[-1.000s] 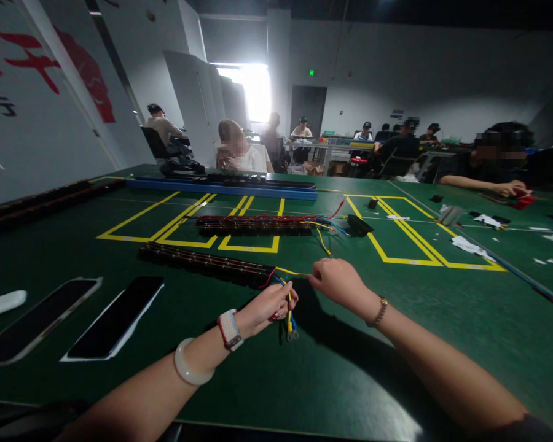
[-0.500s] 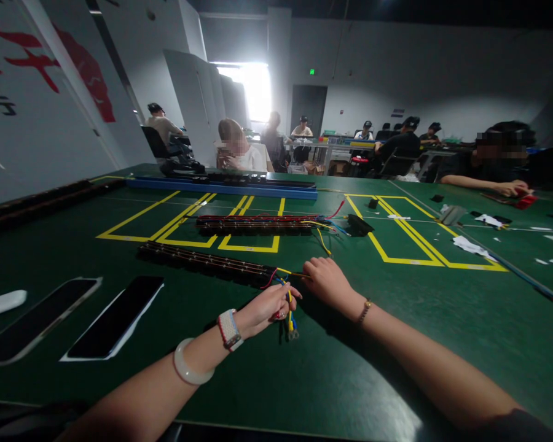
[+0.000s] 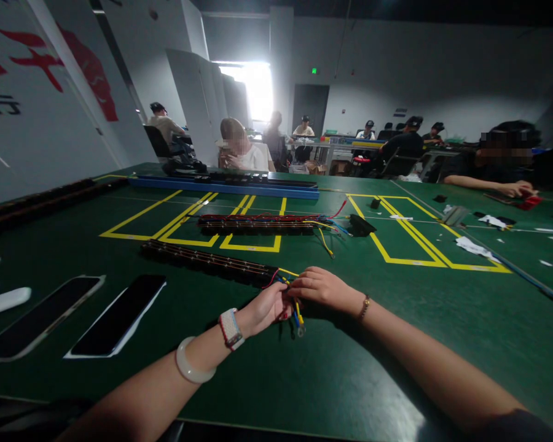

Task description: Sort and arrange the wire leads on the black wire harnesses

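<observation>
A long black strip module (image 3: 207, 261) with thin copper-coloured lines lies slantwise on the green table. Yellow, blue and red wires leave its right end. My left hand (image 3: 270, 307) is closed around these wires (image 3: 299, 316), whose ring terminals hang below the fingers. Against it, my right hand (image 3: 325, 287) has its fingers bent together over the same wires; its fingertips are partly hidden at the meeting point. Farther back lies a second black strip module (image 3: 258, 226) with red, blue and yellow wires spreading from its right end.
Two phones (image 3: 120, 316) (image 3: 41, 319) lie at the left. Yellow tape frames (image 3: 415, 264) mark the green table (image 3: 396, 319). A blue tray (image 3: 230, 188) with black strips stands at the back. White paper scraps (image 3: 477, 247) lie right. Other people sit beyond the table.
My right hand has moved left and nearer, from the wire stretched at the right to beside my left hand. The hanging wire ends have shifted slightly right.
</observation>
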Demonstrator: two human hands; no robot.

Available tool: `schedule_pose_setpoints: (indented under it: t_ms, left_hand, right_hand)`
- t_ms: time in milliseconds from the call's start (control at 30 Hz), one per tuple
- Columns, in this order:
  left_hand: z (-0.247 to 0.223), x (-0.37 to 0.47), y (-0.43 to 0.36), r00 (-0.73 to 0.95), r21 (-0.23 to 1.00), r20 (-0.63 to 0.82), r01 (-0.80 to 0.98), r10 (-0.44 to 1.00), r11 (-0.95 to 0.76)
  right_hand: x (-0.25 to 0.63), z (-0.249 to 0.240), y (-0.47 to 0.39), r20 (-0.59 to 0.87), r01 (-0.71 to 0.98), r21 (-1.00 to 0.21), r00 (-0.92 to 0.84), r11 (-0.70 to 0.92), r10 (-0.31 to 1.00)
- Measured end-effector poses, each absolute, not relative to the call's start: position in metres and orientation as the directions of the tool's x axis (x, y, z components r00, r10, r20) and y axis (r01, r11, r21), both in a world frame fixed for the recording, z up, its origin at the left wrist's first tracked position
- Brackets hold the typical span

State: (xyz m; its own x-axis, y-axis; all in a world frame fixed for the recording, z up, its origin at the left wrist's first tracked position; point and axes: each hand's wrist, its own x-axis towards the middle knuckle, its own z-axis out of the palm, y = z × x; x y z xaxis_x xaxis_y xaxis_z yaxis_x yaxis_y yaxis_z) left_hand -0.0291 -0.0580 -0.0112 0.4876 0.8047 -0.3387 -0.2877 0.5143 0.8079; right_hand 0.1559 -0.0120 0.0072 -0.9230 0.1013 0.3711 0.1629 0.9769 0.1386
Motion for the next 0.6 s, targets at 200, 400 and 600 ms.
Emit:
schedule_pose_setpoints:
  t_ms: [200, 400, 600]
  left_hand:
    - [-0.015, -0.029, -0.06, 0.448, 0.868, -0.275, -0.265, 0.851, 0.42]
    - [-0.016, -0.026, -0.062, 0.393, 0.896, -0.314, -0.18, 0.864, 0.407]
    - [-0.013, -0.026, -0.062, 0.376, 0.896, -0.327, -0.168, 0.867, 0.411]
  right_hand:
    - [0.143, 0.004, -0.007, 0.623, 0.249, -0.158, -0.726, 0.956, 0.292]
    - [0.105, 0.018, -0.004, 0.574, 0.436, -0.275, -0.64, 0.857, 0.511]
    - [0.07, 0.026, 0.011, 0.476, 0.554, -0.177, -0.675, 0.814, 0.563]
